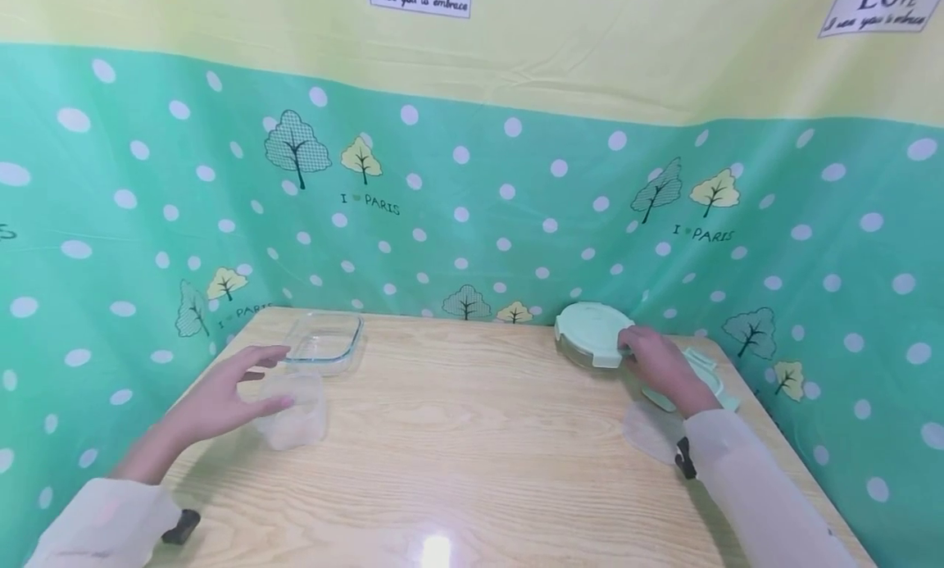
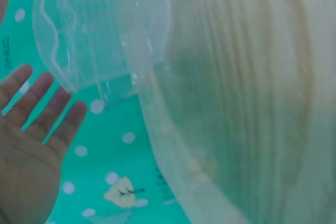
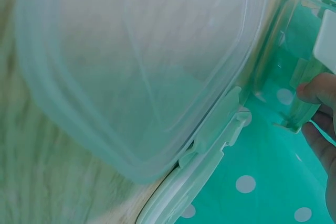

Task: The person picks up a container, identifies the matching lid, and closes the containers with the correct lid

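On the left, my left hand (image 1: 221,397) is held with fingers spread and thumb apart beside a translucent plastic container (image 1: 301,416). The left wrist view shows its palm (image 2: 26,166) empty, fingertips near the rim of that clear container (image 2: 105,30). Behind it stands a square glass container (image 1: 324,361) without a lid. At the back right, my right hand (image 1: 664,367) pinches the edge of the pale green lid (image 1: 593,329) on a lidded glass container (image 3: 283,51). Thumb and fingers close on the lid's rim in the right wrist view.
Another pale green lid (image 1: 708,373) lies at the table's right edge, partly behind my right wrist. A translucent lid (image 1: 647,427) lies in front of it. The wooden table (image 1: 457,437) backs onto a green dotted curtain (image 1: 509,224).
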### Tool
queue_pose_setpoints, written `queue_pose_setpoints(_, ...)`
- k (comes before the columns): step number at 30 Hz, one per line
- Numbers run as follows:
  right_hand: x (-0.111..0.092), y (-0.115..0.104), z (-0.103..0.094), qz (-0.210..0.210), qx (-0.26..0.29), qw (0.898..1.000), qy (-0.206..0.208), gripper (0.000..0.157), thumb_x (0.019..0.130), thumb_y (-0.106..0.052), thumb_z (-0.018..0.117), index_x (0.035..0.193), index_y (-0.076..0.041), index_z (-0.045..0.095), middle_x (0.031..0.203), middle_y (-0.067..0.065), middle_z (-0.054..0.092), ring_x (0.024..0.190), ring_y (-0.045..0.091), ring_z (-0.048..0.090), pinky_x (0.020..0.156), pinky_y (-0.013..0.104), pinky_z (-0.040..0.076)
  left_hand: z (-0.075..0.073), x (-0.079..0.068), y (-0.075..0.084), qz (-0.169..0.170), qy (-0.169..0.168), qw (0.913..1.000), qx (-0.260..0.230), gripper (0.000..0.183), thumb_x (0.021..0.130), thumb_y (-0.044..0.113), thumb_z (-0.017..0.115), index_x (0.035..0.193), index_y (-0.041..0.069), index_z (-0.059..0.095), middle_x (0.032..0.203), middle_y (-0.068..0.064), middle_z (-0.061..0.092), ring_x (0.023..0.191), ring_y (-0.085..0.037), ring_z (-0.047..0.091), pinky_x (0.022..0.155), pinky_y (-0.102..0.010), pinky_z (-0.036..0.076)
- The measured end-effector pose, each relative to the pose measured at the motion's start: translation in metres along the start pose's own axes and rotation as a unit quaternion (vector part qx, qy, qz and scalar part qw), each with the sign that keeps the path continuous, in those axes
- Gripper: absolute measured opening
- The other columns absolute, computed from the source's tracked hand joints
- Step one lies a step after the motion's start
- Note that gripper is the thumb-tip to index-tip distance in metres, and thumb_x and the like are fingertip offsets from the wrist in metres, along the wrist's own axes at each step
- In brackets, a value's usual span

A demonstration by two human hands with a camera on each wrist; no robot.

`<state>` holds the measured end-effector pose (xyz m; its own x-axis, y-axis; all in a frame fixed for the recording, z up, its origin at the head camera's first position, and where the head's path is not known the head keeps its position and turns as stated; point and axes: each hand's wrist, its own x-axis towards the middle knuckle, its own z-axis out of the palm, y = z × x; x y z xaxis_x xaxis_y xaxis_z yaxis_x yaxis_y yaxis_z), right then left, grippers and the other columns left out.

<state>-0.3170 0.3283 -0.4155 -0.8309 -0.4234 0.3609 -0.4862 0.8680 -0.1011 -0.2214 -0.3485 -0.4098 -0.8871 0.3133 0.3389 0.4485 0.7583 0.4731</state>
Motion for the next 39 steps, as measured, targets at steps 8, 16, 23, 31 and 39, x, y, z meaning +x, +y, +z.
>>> queue_pose_setpoints(8,0.001,0.002,0.002,0.008,0.002,1.000,-0.006,0.023,0.081,0.010,0.077,0.090,-0.007,0.065,0.091,0.008,0.065,0.084,0.027,0.059,0.073,0.046,0.057,-0.004,-0.010,-0.015,-0.033,-0.073,0.9936,-0.079,0.089,0.084,0.022,0.086,0.156,0.006,0.036,0.140,-0.017,0.054,0.121,-0.027,0.058,0.094,-0.026,0.056)
queue_pose_setpoints(16,0.001,0.001,0.000,0.005,0.003,1.000,-0.004,0.023,0.081,0.011,0.076,0.090,-0.007,0.065,0.091,0.008,0.065,0.085,0.028,0.059,0.074,0.046,0.057,-0.003,-0.013,-0.025,-0.049,-0.142,0.9753,-0.162,0.094,0.078,0.014,0.088,0.151,-0.003,0.032,0.143,-0.030,0.046,0.125,-0.053,0.052,0.089,-0.031,0.058)
queue_pose_setpoints(23,0.001,0.002,0.003,-0.007,0.002,1.000,0.012,0.025,0.079,0.012,0.077,0.088,-0.007,0.064,0.089,0.007,0.064,0.085,0.029,0.060,0.071,0.046,0.056,0.000,-0.014,-0.030,-0.066,-0.152,0.9717,-0.168,0.082,0.080,0.015,0.087,0.145,-0.003,0.039,0.138,-0.026,0.051,0.120,-0.052,0.056,0.087,-0.032,0.058)
queue_pose_setpoints(31,0.001,0.002,0.001,0.006,0.000,1.000,0.003,0.023,0.081,0.010,0.077,0.090,-0.007,0.064,0.092,0.008,0.065,0.087,0.029,0.061,0.074,0.046,0.057,-0.003,-0.014,-0.023,-0.075,-0.148,0.9647,-0.205,0.072,0.089,0.011,0.078,0.146,-0.002,0.037,0.139,-0.026,0.047,0.124,-0.051,0.053,0.084,-0.031,0.060)
queue_pose_setpoints(39,0.000,0.001,0.001,0.018,0.004,1.000,-0.003,0.023,0.082,0.010,0.078,0.089,-0.008,0.064,0.093,0.008,0.065,0.090,0.030,0.061,0.076,0.047,0.058,-0.003,-0.007,-0.010,-0.054,-0.131,0.9711,-0.192,0.073,0.087,0.014,0.081,0.146,0.000,0.040,0.138,-0.024,0.050,0.125,-0.046,0.052,0.085,-0.031,0.060)
